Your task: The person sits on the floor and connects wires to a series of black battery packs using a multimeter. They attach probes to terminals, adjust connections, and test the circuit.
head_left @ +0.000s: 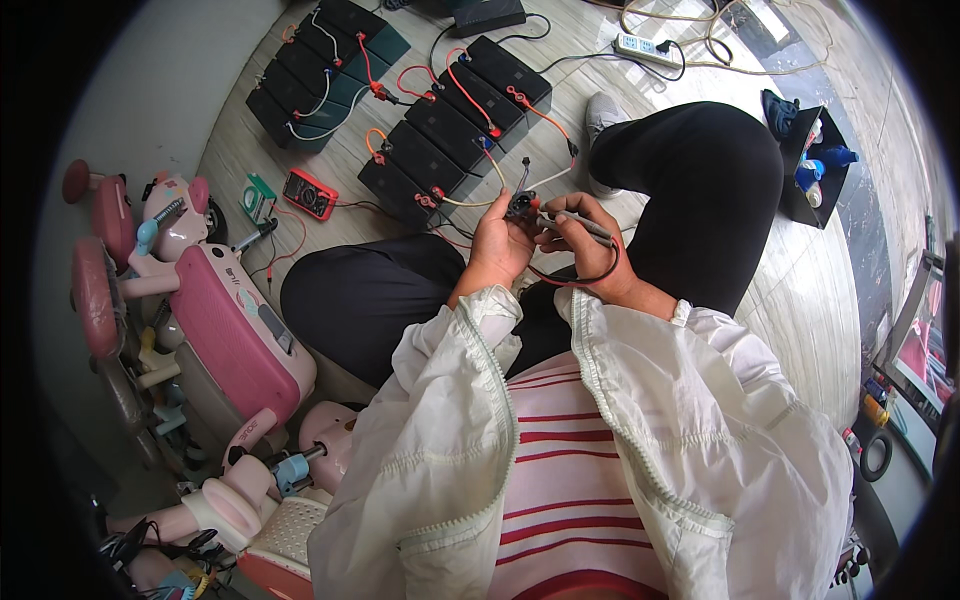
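Note:
My left hand (500, 248) is closed around a small round black plug connector (519, 206), with pale wires running from it to the batteries. Close beside it, my right hand (604, 268) grips slim pen-like test probes (592, 233), their tips toward the connector; whether they touch it I cannot tell. A red and black lead (575, 281) loops below that hand. Ahead and to the left stand black block batteries (437, 135) joined by red, orange and white wires. A red multimeter (311, 193) lies on the floor left of them.
Another battery row (318, 82) stands farther left. Pink children's scooters (243, 330) crowd the left side. A black adapter (488, 16) and white power strip (646, 50) lie at the far side, cables trailing. A black bin (828, 203) with blue-topped bottles is at right.

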